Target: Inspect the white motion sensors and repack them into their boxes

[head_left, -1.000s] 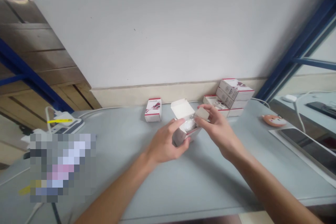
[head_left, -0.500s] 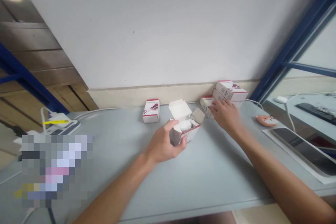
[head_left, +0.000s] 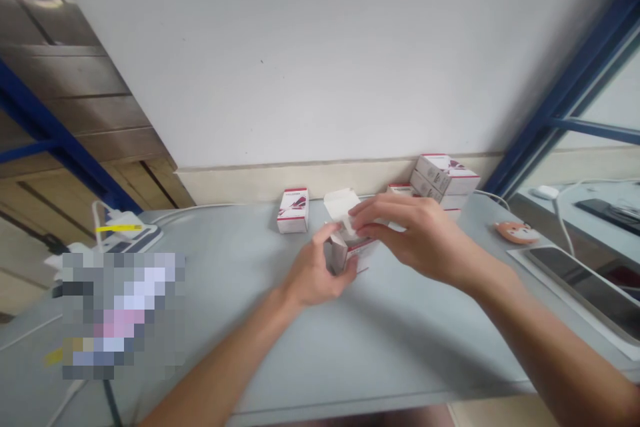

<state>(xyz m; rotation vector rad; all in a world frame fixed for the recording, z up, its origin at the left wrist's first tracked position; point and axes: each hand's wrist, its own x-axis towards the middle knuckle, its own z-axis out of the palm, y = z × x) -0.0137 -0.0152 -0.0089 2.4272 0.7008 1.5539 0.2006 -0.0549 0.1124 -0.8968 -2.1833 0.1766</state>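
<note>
Left hand [head_left: 313, 273] gripped the open carton [head_left: 345, 255] over the table [head_left: 400, 340]; right hand [head_left: 415, 233] half-closed at its top, grip unclear. Thin card, light, flimsy: best held by the body, not the flap [head_left: 340, 205].

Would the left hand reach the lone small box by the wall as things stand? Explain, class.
Probably yes: the left hand is close to the small box, with only tabletop between. But it is holding the open box, so it would likely need to let go first.
</note>
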